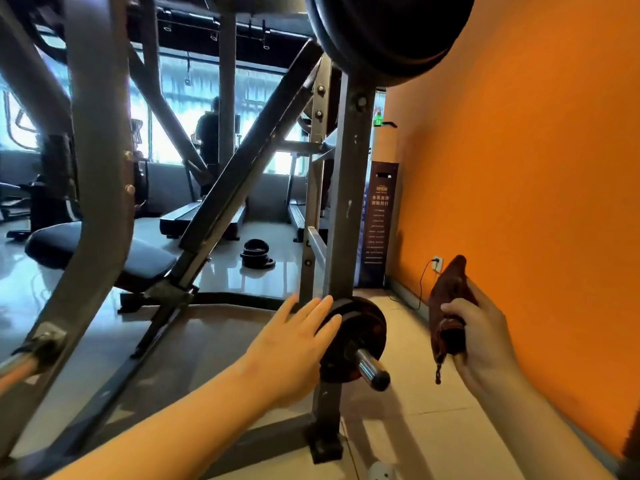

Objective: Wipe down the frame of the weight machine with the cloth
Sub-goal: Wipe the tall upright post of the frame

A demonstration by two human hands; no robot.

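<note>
We hold the bunched brown cloth (450, 306) gripped in our right hand (485, 337), off to the right of the grey upright post of the frame (349, 202) and not touching it, while our left hand (294, 344) lies with straight fingers against the small weight plate (356, 337) on its steel peg (372, 368). If we push on this plate, it may turn or slide along the peg, so the hand can slip. The large plate (391, 32) hangs just above, and we may bump the head on it when we lean in to wipe.
</note>
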